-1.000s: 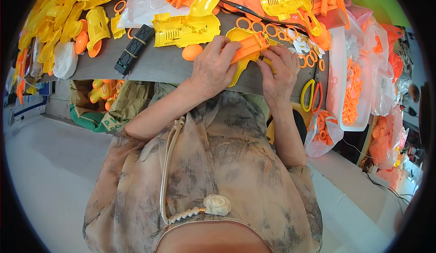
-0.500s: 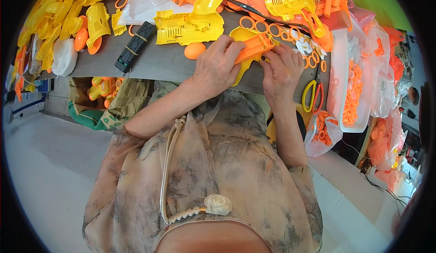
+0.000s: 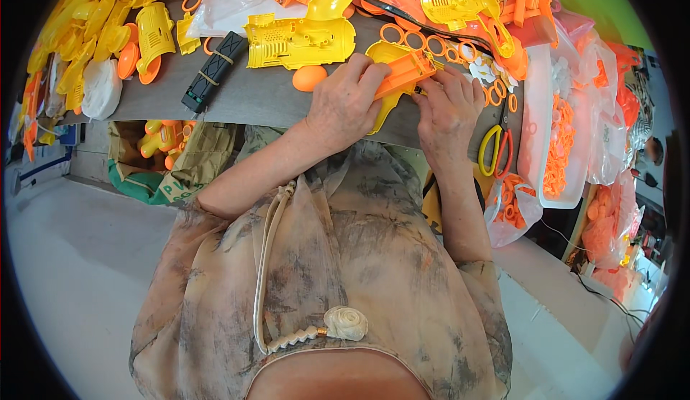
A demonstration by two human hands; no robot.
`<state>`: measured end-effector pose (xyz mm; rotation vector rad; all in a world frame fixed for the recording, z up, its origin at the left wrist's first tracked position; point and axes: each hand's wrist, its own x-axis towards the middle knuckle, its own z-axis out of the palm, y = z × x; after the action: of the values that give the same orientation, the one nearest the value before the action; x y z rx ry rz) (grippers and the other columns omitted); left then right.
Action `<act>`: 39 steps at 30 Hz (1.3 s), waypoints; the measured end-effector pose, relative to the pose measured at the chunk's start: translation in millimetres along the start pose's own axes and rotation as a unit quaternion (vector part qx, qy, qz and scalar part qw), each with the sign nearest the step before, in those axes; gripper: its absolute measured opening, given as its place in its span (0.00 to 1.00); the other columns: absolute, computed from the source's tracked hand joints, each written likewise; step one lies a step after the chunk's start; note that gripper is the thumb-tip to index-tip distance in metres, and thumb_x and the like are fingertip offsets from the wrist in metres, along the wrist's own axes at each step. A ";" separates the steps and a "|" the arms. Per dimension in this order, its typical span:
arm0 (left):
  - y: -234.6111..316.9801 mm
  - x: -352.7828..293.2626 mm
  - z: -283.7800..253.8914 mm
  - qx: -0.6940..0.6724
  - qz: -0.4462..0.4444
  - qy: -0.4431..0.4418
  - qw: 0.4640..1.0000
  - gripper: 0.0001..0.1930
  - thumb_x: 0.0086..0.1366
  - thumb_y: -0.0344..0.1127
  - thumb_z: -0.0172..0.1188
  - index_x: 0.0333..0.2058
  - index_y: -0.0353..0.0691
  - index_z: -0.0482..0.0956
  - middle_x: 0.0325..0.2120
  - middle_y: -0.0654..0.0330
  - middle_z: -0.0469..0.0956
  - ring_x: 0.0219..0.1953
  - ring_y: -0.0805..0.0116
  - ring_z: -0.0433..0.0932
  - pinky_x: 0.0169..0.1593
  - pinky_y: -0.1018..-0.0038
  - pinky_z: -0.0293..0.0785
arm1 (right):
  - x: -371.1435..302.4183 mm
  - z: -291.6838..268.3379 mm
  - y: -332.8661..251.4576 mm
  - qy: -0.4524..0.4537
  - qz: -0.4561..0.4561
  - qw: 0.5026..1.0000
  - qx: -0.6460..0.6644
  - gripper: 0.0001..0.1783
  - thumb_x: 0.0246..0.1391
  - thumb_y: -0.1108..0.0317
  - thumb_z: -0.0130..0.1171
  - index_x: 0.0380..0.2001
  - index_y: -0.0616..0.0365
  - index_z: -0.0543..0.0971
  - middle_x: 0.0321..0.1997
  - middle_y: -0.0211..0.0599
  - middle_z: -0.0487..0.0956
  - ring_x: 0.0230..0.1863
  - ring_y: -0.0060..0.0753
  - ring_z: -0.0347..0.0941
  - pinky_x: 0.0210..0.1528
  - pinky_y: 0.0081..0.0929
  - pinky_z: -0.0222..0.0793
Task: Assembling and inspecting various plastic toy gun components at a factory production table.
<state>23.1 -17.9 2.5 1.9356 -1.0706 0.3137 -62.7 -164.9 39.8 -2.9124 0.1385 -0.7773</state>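
My left hand [image 3: 345,97] is closed on an orange plastic part [image 3: 405,74], long and box-shaped. Under it lies a yellow plastic shell half [image 3: 388,107] with a handle-like end pointing toward me, partly covered by my fingers. My right hand [image 3: 447,105] pinches at the right end of these parts, near a small dark piece whose kind I cannot make out. Just beyond my left hand rests another yellow shell half [image 3: 298,42], its ribbed inside facing up. An orange ball-like part [image 3: 310,78] sits beside my left wrist.
Yellow- and red-handled scissors [image 3: 496,145] lie at the table's right edge. Orange rings [image 3: 414,40] are scattered behind my hands. A black strapped bar [image 3: 213,73] lies left. A white bin [image 3: 535,127] of small orange parts stands right; a bag [image 3: 201,163] hangs below the table's left.
Almost nothing differs. Both hands keep their hold on the orange part and yellow shell, with only a very slight shift of the fingers.
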 end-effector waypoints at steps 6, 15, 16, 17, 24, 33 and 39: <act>0.7 0.5 -0.5 -0.002 -0.001 -0.004 1.000 0.20 0.43 0.25 0.61 0.39 0.38 0.70 0.31 0.56 0.68 0.31 0.58 0.74 0.30 0.69 0.71 | 4.4 -5.8 -1.2 -0.042 -0.028 0.997 -0.067 0.11 0.40 0.71 0.62 0.32 0.55 0.79 0.40 0.33 0.74 0.52 0.35 0.67 0.59 0.49 0.50; 0.8 0.5 -0.6 0.000 -0.002 -0.010 1.000 0.20 0.43 0.25 0.61 0.39 0.38 0.70 0.31 0.56 0.68 0.32 0.59 0.74 0.30 0.69 0.71 | -4.9 2.7 -0.7 -0.072 -0.024 0.991 -0.109 0.13 0.45 0.69 0.61 0.38 0.55 0.78 0.45 0.34 0.72 0.55 0.36 0.65 0.60 0.52 0.47; 0.3 0.2 0.0 -0.001 0.000 -0.007 1.000 0.20 0.43 0.26 0.62 0.38 0.38 0.70 0.31 0.56 0.68 0.32 0.59 0.74 0.30 0.69 0.71 | -9.0 5.8 0.3 -0.045 -0.031 0.993 -0.109 0.16 0.45 0.68 0.61 0.40 0.55 0.78 0.48 0.35 0.72 0.57 0.37 0.64 0.61 0.52 0.46; 0.1 0.3 0.3 -0.003 0.002 -0.003 1.000 0.19 0.44 0.26 0.62 0.38 0.38 0.70 0.30 0.56 0.68 0.32 0.59 0.74 0.30 0.69 0.71 | -13.9 7.5 0.2 -0.044 -0.031 0.993 -0.109 0.16 0.45 0.68 0.61 0.40 0.55 0.78 0.48 0.35 0.72 0.57 0.37 0.64 0.61 0.52 0.46; 6.0 5.9 -6.9 -0.009 0.032 0.009 0.999 0.16 0.50 0.31 0.61 0.38 0.35 0.71 0.31 0.55 0.68 0.32 0.57 0.70 0.33 0.67 0.70 | -29.5 13.6 1.8 -0.022 -0.009 0.997 -0.072 0.24 0.46 0.61 0.63 0.48 0.53 0.76 0.57 0.37 0.67 0.63 0.42 0.56 0.65 0.53 0.39; 7.7 14.9 -12.9 0.114 0.029 -0.038 0.992 0.17 0.52 0.32 0.61 0.40 0.31 0.72 0.33 0.49 0.68 0.34 0.54 0.67 0.39 0.65 0.67 | -11.6 4.5 7.3 -0.021 -0.018 0.999 -0.029 0.18 0.47 0.60 0.62 0.43 0.52 0.78 0.52 0.34 0.70 0.61 0.39 0.60 0.66 0.52 0.37; 26.4 12.9 -21.3 0.112 0.021 -0.125 0.986 0.21 0.56 0.35 0.58 0.45 0.27 0.71 0.34 0.49 0.68 0.35 0.53 0.69 0.39 0.65 0.69 | -12.0 1.6 12.2 -0.049 -0.029 0.998 -0.001 0.19 0.46 0.63 0.63 0.44 0.52 0.77 0.49 0.34 0.72 0.59 0.40 0.61 0.65 0.51 0.41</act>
<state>14.0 -14.7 37.5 2.1987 -1.2861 0.2267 -73.0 -175.3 30.8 -2.9616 0.0446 -0.6414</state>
